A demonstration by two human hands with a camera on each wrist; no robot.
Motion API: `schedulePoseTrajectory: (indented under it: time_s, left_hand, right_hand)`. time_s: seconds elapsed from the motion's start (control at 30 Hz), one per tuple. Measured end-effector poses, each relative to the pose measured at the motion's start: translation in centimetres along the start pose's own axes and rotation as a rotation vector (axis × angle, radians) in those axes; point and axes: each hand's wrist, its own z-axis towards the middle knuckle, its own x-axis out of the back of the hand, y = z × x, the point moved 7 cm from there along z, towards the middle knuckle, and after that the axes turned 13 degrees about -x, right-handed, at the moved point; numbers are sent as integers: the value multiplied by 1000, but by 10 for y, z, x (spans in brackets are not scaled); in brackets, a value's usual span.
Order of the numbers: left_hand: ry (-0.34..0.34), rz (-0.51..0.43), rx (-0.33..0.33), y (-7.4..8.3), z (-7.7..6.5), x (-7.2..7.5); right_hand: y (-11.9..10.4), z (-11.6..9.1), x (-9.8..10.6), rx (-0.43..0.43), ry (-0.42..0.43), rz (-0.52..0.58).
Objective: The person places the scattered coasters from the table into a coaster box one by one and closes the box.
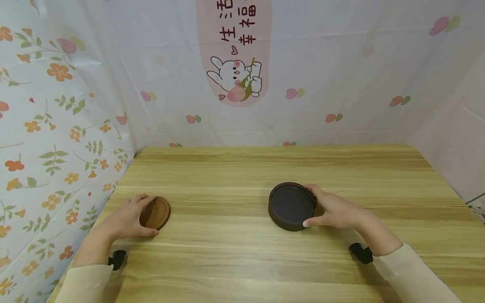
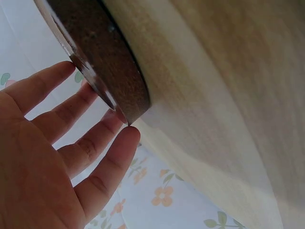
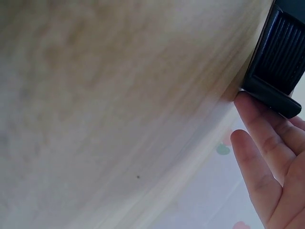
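Note:
On the left side of the table lies a round brown wooden disc (image 1: pixel 159 212) with ring-shaped grooves on its top. My left hand (image 1: pixel 126 219) grips it at its left edge, thumb at the near side and fingers at the far side. In the left wrist view, fingertips touch the rim of the disc (image 2: pixel 116 62). Right of centre sits a shallow round black container (image 1: pixel 291 205) with a raised rim. My right hand (image 1: pixel 335 210) holds its right side between thumb and fingers. A ribbed black part (image 3: pixel 281 52) of it shows in the right wrist view.
Both things rest on a wood-grain table (image 1: pixel 219 248). Behind it hangs a pale printed cloth (image 1: pixel 341 75), and a floral cloth (image 1: pixel 60 168) hangs along the left side. Black wrist mounts (image 1: pixel 361 253) stick out under both forearms.

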Motion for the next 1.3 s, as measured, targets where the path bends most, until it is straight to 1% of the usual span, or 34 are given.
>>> schedulePoseTrajectory:
  time_s: [0.37, 0.57, 0.77, 0.97, 1.3]
  left_hand:
    - [3, 6, -11, 5, 2, 0]
    - [-6, 6, -8, 8, 5, -1]
    - [2, 4, -17, 11, 8, 0]
    - [-4, 18, -22, 18, 13, 3]
    - [-16, 22, -49, 26, 24, 1]
  right_hand:
    - [0, -1, -2, 13, 5, -3]
    - [0, -1, -2, 20, 6, -4]
    - [1, 0, -2, 13, 3, -7]
    - [1, 0, -2, 13, 5, -6]
    - [-1, -1, 1, 6, 4, -18]
